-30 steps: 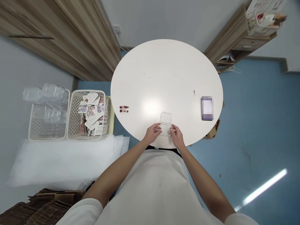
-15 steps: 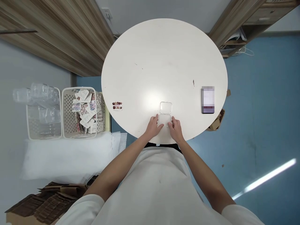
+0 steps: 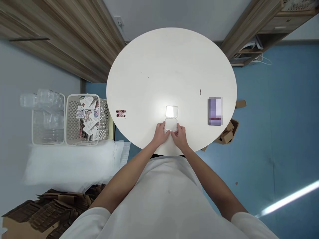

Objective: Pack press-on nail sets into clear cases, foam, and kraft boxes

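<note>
A small clear plastic case (image 3: 171,124) lies unfolded near the front edge of the white table, its lid (image 3: 171,111) laid back on the far side. My left hand (image 3: 159,134) grips the near half at its left edge, with the thumb at the front corner. On the opposite side, my right hand (image 3: 180,136) grips the right edge, and its thumb also rests at the front. Both thumbs are close together. To the left on the table is a card of dark red and pink press-on nails (image 3: 121,114), untouched by either hand.
A purple-and-white box (image 3: 215,111), pixelated, sits at the right of the round table (image 3: 171,53). On the left stand a basket of nail cards (image 3: 70,116) and a basket of clear plastic containers (image 3: 35,131). White packing sheets (image 3: 72,164) and brown cardboard (image 3: 53,209) lie below.
My right hand has closed in on the case, and its thumb has moved left toward my left thumb. The whole view has shifted slightly.
</note>
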Tool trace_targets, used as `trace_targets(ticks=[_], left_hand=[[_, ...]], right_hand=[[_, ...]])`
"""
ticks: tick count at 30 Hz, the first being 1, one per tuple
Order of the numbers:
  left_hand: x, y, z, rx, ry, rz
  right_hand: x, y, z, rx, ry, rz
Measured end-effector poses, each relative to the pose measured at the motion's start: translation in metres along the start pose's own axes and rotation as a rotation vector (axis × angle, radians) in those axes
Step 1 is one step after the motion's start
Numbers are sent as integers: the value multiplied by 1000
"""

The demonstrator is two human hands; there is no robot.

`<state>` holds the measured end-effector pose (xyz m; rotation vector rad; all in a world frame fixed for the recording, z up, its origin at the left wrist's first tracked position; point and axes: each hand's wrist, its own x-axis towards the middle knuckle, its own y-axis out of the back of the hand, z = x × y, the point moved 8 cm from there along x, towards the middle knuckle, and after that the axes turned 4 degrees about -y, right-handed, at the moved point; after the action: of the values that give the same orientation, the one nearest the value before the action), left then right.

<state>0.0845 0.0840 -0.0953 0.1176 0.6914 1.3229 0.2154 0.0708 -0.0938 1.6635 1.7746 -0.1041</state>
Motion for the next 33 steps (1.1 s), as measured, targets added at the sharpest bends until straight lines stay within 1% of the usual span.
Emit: trace_targets(ticks=[5,12,18,22,25,27,28,30,31,33], left_hand=[[2,1,-1,7,-13,37],[-4,-1,-5,74,-45,105],[-11,-4,-4,71,-67,117],[-25,8,-14,33,-51,133],[-42,29,-30,17,-22,163],[-53,52,-46,6,3,221],[-58,67,-54,4,13,260],[-64,100,-69,19,15,348],[-66,119,-75,41,5,390],[-63,156,-84,99,-26,452]], right_hand=[[5,2,2,5,36,-26],[5,0,4,11,106,-85],[3,1,4,41,118,-85],[-3,12,6,69,65,-64],[-11,27,-1,67,41,10],[-16,30,-15,56,69,62],[-17,27,-24,50,88,74],[-17,10,-45,32,131,44],[-16,-5,-57,16,154,0],[-11,-43,-80,-36,200,-126]])
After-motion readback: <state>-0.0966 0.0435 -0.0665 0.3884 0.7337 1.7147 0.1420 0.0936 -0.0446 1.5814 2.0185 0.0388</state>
